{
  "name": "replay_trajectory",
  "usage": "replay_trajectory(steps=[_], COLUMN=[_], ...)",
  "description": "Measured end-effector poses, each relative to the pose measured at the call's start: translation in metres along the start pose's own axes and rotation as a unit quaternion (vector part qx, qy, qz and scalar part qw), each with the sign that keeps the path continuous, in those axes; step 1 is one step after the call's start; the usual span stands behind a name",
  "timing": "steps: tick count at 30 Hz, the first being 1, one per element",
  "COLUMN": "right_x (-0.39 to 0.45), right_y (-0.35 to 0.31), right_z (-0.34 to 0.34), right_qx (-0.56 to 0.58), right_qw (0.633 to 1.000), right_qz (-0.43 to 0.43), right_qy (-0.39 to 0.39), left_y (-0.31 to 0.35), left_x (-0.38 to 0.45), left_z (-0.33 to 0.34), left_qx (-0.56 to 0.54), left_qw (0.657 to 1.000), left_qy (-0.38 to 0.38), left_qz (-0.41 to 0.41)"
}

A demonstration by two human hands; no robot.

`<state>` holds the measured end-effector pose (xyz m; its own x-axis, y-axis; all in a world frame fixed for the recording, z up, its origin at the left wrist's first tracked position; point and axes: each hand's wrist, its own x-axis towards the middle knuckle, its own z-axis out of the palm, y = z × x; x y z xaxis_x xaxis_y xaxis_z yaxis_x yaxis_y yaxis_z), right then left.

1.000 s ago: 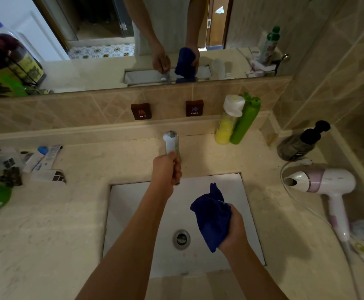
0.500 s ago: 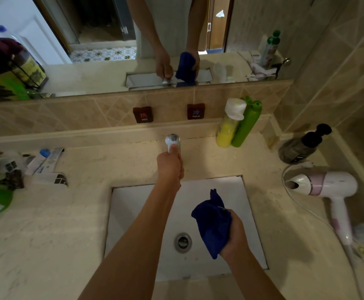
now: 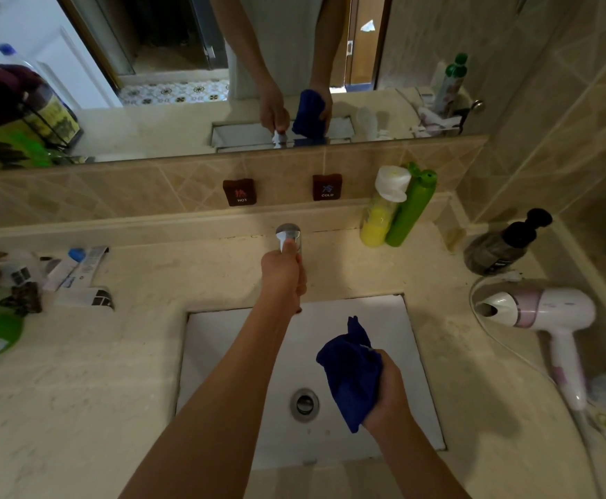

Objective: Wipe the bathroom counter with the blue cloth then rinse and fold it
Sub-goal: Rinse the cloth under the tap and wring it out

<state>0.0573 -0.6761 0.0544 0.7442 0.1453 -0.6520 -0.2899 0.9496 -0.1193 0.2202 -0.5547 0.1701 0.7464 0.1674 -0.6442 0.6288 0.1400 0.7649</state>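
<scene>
My right hand grips the bunched blue cloth above the white sink basin, just right of the drain. My left hand reaches forward and holds the chrome faucet handle at the back of the basin, fingers wrapped around it and the thumb on top. No water stream is visible. The beige stone counter surrounds the basin.
Yellow and green bottles stand behind the basin on the right. A dark pump bottle and a white hair dryer with its cord lie further right. Tubes and small packages clutter the left side. A mirror runs above the tiled backsplash.
My left hand has slid slightly forward along the faucet handle. My right hand with the cloth stays over the basin, shifted a little toward me.
</scene>
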Motion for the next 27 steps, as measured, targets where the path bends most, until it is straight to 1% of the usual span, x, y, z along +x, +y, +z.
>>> replay_trajectory(steps=[6,11,14,18,21,22,24,27], right_x=[-0.003,-0.003,-0.001,-0.001,0.001,0.001,0.000,-0.004], right_y=[0.003,0.005,0.005,0.005,0.005,0.006,0.008,0.010], right_z=[0.002,0.000,0.001,0.007,0.007,0.008,0.009,0.018], right_qx=[-0.003,-0.012,-0.007,0.000,0.010,0.009,0.015,-0.008], right_qw=[1.000,1.000,1.000,1.000,1.000,1.000,1.000,1.000], right_qz=[-0.008,-0.003,-0.012,-0.012,0.000,0.003,0.002,0.001], right_qy=[-0.019,0.005,-0.018,-0.027,0.004,0.012,0.019,-0.006], left_y=[0.005,0.003,0.005,0.007,0.005,0.002,-0.010,-0.048], left_x=[0.001,0.005,0.003,-0.003,-0.006,-0.008,-0.012,-0.023], left_z=[0.007,0.008,0.009,0.003,-0.008,-0.012,-0.023,-0.044], left_qx=[0.018,0.002,-0.001,-0.008,0.002,-0.003,-0.006,0.002], left_qw=[0.999,0.999,0.999,1.000,1.000,1.000,0.999,0.991], left_qy=[0.039,0.045,0.050,0.013,-0.019,-0.020,0.024,0.114], left_qz=[-0.030,0.013,0.014,0.010,0.021,0.024,0.043,0.063])
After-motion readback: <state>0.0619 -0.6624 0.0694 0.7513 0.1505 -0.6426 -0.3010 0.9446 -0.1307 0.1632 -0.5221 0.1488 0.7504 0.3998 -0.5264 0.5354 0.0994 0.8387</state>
